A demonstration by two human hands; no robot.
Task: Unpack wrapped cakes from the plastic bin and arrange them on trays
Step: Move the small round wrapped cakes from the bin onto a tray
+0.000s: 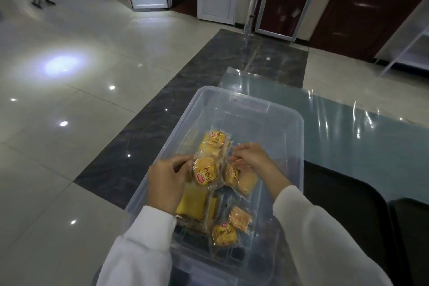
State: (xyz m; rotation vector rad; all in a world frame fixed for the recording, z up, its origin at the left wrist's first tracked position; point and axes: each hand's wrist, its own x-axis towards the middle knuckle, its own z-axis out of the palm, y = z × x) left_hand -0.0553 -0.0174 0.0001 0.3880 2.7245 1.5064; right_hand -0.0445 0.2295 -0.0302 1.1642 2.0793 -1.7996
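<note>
A clear plastic bin [287, 121] stands in front of me with several wrapped yellow cakes inside. My left hand [166, 181] grips a round wrapped cake [205, 170] by its left side, lifted above the others. My right hand [251, 158] has curled fingers on the wrapping of the cakes at the middle; a wrapped cake [231, 174] and a plain bun [247, 182] lie under it. Another round cake [214, 138] lies behind. A round cake [224, 235], a square pastry [240, 218] and a yellow slab cake [192, 203] lie nearer me. Two dark trays [343, 204] sit to the right of the bin.
A glass tabletop [348, 123] extends right and beyond the bin. A glossy tiled floor [69, 100] with a dark marble strip lies to the left. White doors and a dark wooden door stand at the back. A white rack frame [408, 49] is at far right.
</note>
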